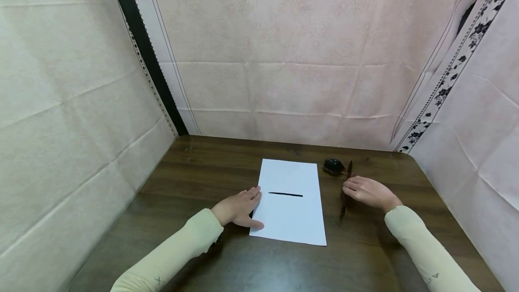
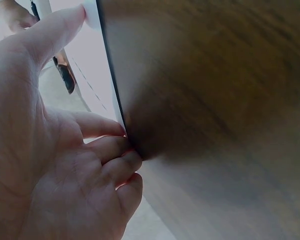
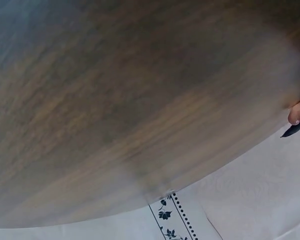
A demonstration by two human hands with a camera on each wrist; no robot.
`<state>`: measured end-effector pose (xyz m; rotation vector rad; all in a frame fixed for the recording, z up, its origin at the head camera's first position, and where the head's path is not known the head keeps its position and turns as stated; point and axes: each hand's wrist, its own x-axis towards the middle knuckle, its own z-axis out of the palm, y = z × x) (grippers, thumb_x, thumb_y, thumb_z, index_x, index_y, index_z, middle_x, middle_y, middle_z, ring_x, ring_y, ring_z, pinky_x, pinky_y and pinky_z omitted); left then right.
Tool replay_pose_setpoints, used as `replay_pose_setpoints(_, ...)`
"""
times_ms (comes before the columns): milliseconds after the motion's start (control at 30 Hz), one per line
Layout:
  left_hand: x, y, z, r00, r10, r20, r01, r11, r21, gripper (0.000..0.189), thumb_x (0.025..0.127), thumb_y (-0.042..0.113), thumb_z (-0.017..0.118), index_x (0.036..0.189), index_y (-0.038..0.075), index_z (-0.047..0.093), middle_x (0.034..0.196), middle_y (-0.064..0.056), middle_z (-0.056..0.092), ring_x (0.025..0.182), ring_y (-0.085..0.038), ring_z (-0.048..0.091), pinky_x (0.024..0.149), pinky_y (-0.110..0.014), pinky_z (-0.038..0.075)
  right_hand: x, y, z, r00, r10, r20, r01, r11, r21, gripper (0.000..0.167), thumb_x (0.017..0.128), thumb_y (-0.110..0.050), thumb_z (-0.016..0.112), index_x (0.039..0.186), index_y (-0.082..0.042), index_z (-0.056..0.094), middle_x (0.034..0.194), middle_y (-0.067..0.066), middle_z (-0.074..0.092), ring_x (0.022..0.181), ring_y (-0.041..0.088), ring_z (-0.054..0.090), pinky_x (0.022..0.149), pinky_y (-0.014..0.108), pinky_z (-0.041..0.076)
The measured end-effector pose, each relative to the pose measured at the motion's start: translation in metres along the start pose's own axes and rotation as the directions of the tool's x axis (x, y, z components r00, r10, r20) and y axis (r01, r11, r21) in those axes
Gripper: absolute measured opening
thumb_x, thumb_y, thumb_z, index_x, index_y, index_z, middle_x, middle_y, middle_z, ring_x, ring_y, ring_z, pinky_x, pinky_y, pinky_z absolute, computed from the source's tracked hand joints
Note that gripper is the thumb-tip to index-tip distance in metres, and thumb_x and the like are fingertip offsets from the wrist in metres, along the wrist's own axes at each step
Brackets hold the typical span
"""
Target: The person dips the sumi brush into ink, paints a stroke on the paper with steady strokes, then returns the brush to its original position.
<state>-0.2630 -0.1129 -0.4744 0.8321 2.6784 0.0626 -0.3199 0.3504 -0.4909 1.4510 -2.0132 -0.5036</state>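
A white sheet of paper (image 1: 289, 220) lies on the table, with one black tapered stroke (image 1: 285, 194) across its middle. My left hand (image 1: 241, 208) rests on the sheet's left edge, thumb spread from the fingers; the left wrist view shows the palm side of that hand (image 2: 60, 170) along the paper's edge. To the right of the sheet, my right hand (image 1: 371, 191) holds a slim dark brush (image 1: 350, 166) between thumb and fingers, its black pointed end toward the far side. In the right wrist view, only a fingertip (image 3: 296, 115) and the dark tip (image 3: 294, 129) show at the edge.
A glossy black rounded object (image 1: 334, 166) with a brownish part lies just left of the brush tip; its kind is unclear. The dark wooden table (image 1: 190, 170) meets pale cloth walls (image 1: 304, 89) at its back and sides. A patterned border (image 1: 450, 80) runs down the right corner.
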Motion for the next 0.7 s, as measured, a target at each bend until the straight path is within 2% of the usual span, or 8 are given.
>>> replay_pose_setpoints(67, 0.0003, 0.0004, 0.0005, 1.000, -0.002, 0.005, 0.002, 1.000, -0.003, 0.105, 0.093, 0.069, 0.067, 0.167, 0.006, 0.027, 0.178, -0.011, 0.019, 0.166, -0.024, 0.020, 0.135, -0.041, 0.022, -0.0011, -0.0019, -0.0010, 1.000, 0.003, 0.021, -0.003, 1.000, 0.004, 0.033, 0.072, 0.003, 0.080, 0.104, -0.004, 0.076, 0.105, 0.011, 0.079, 0.096, 0.025, 0.077, 0.085, 0.041, 0.065)
replay_pose_setpoints(100, 0.0001, 0.0007, 0.0006, 1.000, -0.001, 0.008, 0.001, 1.000, -0.006, 0.105, 0.093, 0.069, 0.066, 0.167, 0.006, 0.027, 0.179, -0.011, 0.019, 0.166, -0.024, 0.020, 0.135, -0.041, 0.022, -0.0017, -0.0028, -0.0015, 1.000, 0.005, 0.029, -0.006, 1.000, 0.005, 0.038, 0.068, 0.003, 0.083, 0.104, -0.005, 0.076, 0.105, 0.011, 0.079, 0.096, 0.025, 0.076, 0.085, 0.041, 0.065)
replay_pose_setpoints(200, -0.0007, 0.0010, 0.0006, 1.000, 0.004, 0.015, -0.004, 1.000, -0.023, 0.105, 0.094, 0.068, 0.066, 0.168, 0.005, 0.026, 0.179, -0.011, 0.017, 0.167, -0.024, 0.017, 0.135, -0.042, 0.021, -0.0039, -0.0054, -0.0021, 0.999, 0.010, 0.050, -0.010, 1.000, -0.007, 0.038, 0.068, 0.003, 0.084, 0.104, -0.006, 0.077, 0.106, 0.009, 0.079, 0.097, 0.024, 0.076, 0.087, 0.041, 0.065)
replay_pose_setpoints(333, -0.0015, 0.0000, -0.0002, 0.999, 0.017, 0.029, -0.015, 0.999, -0.046, 0.104, 0.096, 0.066, 0.065, 0.168, 0.004, 0.023, 0.179, -0.012, 0.014, 0.167, -0.025, 0.014, 0.135, -0.043, 0.020, -0.0061, -0.0071, -0.0005, 0.997, 0.016, 0.070, -0.016, 1.000, -0.003, 0.027, 0.080, 0.003, 0.073, 0.105, -0.006, 0.077, 0.107, 0.009, 0.079, 0.099, 0.024, 0.075, 0.088, 0.041, 0.064)
replay_pose_setpoints(400, -0.0016, -0.0006, -0.0006, 0.999, 0.018, 0.037, -0.016, 0.998, -0.056, 0.104, 0.096, 0.066, 0.064, 0.168, 0.004, 0.021, 0.180, -0.012, 0.012, 0.167, -0.026, 0.013, 0.136, -0.044, 0.020, -0.0061, -0.0071, 0.0007, 0.997, 0.016, 0.076, -0.016, 1.000, 0.001, 0.027, 0.082, 0.002, 0.070, 0.106, -0.006, 0.077, 0.107, 0.009, 0.079, 0.099, 0.024, 0.075, 0.089, 0.041, 0.064)
replay_pose_setpoints(500, -0.0010, -0.0018, -0.0001, 0.998, 0.016, 0.056, -0.012, 0.997, -0.073, 0.105, 0.097, 0.066, 0.062, 0.169, 0.004, 0.016, 0.180, -0.013, 0.007, 0.168, -0.027, 0.010, 0.136, -0.044, 0.018, -0.0054, -0.0069, 0.0007, 0.997, 0.016, 0.080, -0.016, 1.000, -0.002, 0.028, 0.079, 0.002, 0.075, 0.106, -0.006, 0.076, 0.107, 0.009, 0.079, 0.099, 0.023, 0.075, 0.088, 0.040, 0.064)
replay_pose_setpoints(600, -0.0010, -0.0042, 0.0014, 0.998, 0.012, 0.063, -0.005, 0.994, -0.111, 0.108, 0.097, 0.067, 0.061, 0.169, 0.004, 0.013, 0.180, -0.012, 0.004, 0.168, -0.027, 0.008, 0.136, -0.044, 0.018, -0.0044, -0.0064, -0.0015, 0.996, 0.029, 0.084, -0.029, 1.000, -0.010, 0.040, 0.069, 0.002, 0.085, 0.108, -0.005, 0.076, 0.108, 0.010, 0.079, 0.100, 0.024, 0.075, 0.088, 0.040, 0.064)
replay_pose_setpoints(700, -0.0026, -0.0078, 0.0027, 0.998, 0.015, 0.055, -0.006, 0.987, -0.158, 0.108, 0.096, 0.069, 0.060, 0.170, 0.005, 0.012, 0.181, -0.011, 0.003, 0.168, -0.026, 0.008, 0.136, -0.045, 0.019, -0.0052, -0.0055, -0.0058, 0.994, 0.069, 0.082, -0.066, 0.997, -0.028, 0.043, 0.069, 0.004, 0.085, 0.110, -0.003, 0.076, 0.111, 0.011, 0.078, 0.101, 0.024, 0.075, 0.089, 0.040, 0.064)
